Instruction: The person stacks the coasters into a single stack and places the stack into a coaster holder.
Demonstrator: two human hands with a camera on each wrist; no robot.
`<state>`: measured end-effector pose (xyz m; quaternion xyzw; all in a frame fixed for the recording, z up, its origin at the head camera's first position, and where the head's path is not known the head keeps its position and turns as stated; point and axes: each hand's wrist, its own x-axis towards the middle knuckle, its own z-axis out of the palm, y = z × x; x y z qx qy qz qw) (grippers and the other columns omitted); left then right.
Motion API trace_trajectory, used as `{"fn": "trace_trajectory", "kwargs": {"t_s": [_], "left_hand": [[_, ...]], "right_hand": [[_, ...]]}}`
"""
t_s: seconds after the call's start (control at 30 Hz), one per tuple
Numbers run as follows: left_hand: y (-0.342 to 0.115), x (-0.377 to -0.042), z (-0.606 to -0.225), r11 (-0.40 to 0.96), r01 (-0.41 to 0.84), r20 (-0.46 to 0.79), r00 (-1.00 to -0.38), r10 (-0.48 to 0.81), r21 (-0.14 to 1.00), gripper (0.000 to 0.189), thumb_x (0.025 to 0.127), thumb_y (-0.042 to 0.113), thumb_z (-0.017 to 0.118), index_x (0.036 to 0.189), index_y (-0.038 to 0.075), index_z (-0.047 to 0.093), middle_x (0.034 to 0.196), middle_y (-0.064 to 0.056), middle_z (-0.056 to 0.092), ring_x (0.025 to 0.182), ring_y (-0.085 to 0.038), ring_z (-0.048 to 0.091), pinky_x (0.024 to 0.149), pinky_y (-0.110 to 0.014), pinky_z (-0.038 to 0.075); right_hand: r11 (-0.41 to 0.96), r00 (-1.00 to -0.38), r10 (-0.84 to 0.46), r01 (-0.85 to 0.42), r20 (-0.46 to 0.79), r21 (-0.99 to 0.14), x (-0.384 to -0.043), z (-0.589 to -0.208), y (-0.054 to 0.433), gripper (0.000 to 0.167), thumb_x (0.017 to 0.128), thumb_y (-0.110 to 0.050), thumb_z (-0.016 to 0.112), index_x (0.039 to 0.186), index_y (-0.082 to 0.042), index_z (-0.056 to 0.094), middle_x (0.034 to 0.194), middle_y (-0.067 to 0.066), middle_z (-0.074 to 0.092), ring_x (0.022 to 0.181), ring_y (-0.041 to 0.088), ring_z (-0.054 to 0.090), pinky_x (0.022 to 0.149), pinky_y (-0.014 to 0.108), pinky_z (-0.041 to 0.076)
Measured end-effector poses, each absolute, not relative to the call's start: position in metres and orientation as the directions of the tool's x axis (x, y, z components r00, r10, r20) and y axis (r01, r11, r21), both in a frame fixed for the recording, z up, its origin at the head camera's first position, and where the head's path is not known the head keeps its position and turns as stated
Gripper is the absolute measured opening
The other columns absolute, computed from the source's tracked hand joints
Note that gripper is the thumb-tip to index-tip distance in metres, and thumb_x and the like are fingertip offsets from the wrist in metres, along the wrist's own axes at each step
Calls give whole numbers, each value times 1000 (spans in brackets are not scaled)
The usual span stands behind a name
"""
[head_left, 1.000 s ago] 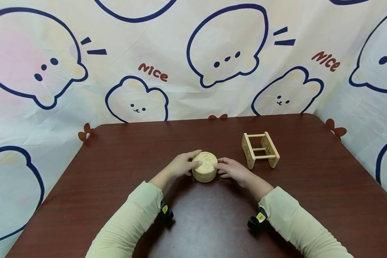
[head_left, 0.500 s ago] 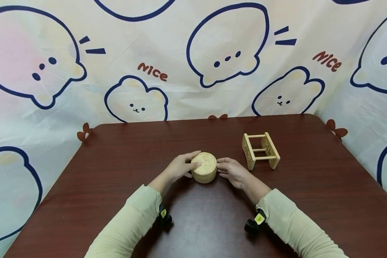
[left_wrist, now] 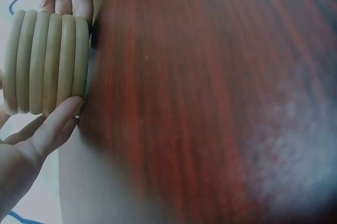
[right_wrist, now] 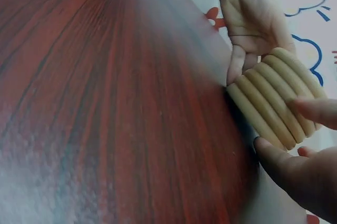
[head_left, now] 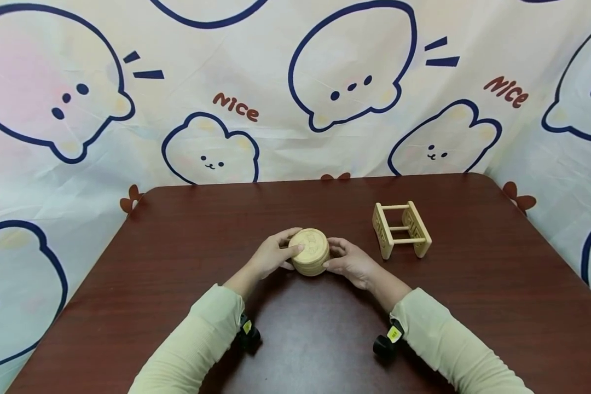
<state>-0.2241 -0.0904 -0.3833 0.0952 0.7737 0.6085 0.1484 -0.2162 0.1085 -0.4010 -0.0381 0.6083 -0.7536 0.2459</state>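
A stack of round pale wooden coasters (head_left: 309,249) is between my two hands near the middle of the table, a carved design faintly visible on its top disc. My left hand (head_left: 270,255) grips it from the left, thumb over the top rim and fingers around the far side. From the right, my right hand (head_left: 355,266) holds its side with thumb and fingertips. The left wrist view shows the coasters' edges (left_wrist: 46,60) lined up face to face, as does the right wrist view (right_wrist: 274,97). Whether the stack's base touches the table cannot be told.
A small wooden coaster rack (head_left: 403,230) with carved side panels and crossbars stands right of my hands. The dark red-brown table (head_left: 177,241) extends around them. Behind it hangs a printed cloth (head_left: 280,148).
My right thumb has moved from the top rim down to the stack's near side. The stack has shifted slightly left and away and seems a little more tilted. The rack stays put.
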Motion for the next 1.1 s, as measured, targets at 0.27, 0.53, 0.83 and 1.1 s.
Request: {"fn": "trace_trajectory", "kwargs": {"t_s": [0.27, 0.53, 0.83, 1.1], "left_hand": [[-92, -231, -389, 364, 11, -121, -933, 339, 931, 51, 84, 16, 57, 131, 13, 39, 121, -14, 46, 81, -20, 57, 57, -37, 50], [-91, -233, -383, 424, 8, -141, -937, 319, 906, 45, 82, 15, 60, 124, 11, 46, 114, -14, 52, 83, -21, 57, 57, -36, 50], [-94, -237, -376, 386, 14, -155, -902, 402, 922, 48, 84, 8, 55, 130, 10, 41, 122, -19, 44, 82, -23, 57, 58, -39, 49], [-98, -234, -383, 218, -74, -156, -908, 388, 973, 49, 84, 3, 53, 130, 9, 39, 123, -20, 42, 87, -24, 54, 61, -42, 49]], "right_hand": [[-43, -860, -434, 316, -267, -948, -217, -406, 105, 73, 73, 11, 58, 134, 2, 19, 131, 25, 27, 108, 30, 41, 83, 34, 40], [8, -873, -414, 281, -259, -960, -221, -411, 102, 73, 70, 9, 62, 133, 1, 25, 128, 24, 33, 104, 27, 45, 81, 33, 41], [-29, -875, -415, 287, -250, -958, -221, -409, 99, 75, 69, 8, 65, 133, -2, 27, 126, 23, 35, 97, 24, 50, 78, 32, 44], [-169, -862, -463, 315, -207, -934, -219, -407, 97, 75, 70, 17, 57, 134, -1, 22, 125, 24, 33, 89, 22, 54, 74, 37, 46]]}}
